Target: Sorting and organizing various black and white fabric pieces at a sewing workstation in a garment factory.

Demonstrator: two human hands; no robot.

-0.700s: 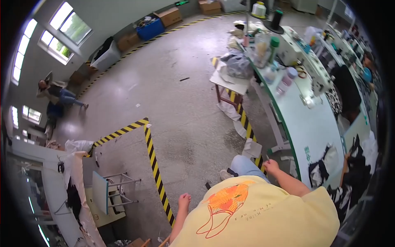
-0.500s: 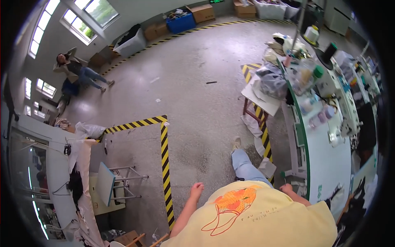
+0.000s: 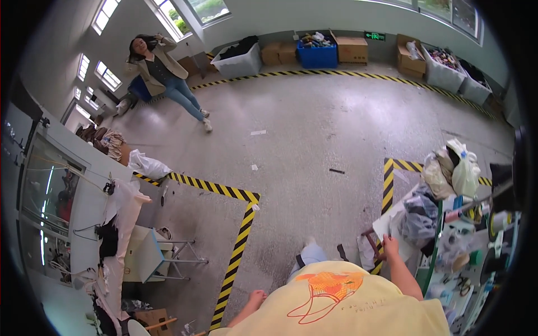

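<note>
Thin tool (image 3: 390, 228) in right hand (image 3: 390, 247), 4 o'clock

Right grip closed around it. Left hand (image 3: 258, 296), 6 o'clock: curled, can't tell if holding. White bin (image 3: 242, 65), 11:30: black cloth (image 3: 240, 47). Blue bin (image 3: 318, 58), 1 o'clock: mixed clutter (image 3: 316, 40).

We wear a loose, short-sleeved pale yellow T-shirt (image 3: 392, 322) with an orange picture (image 3: 333, 284), looping red lines (image 3: 311, 307) and small dark lettering (image 3: 361, 307); our jeans (image 3: 312, 255) are light blue, our left hand (image 3: 257, 298) and right hand (image 3: 390, 246) bare.
</note>
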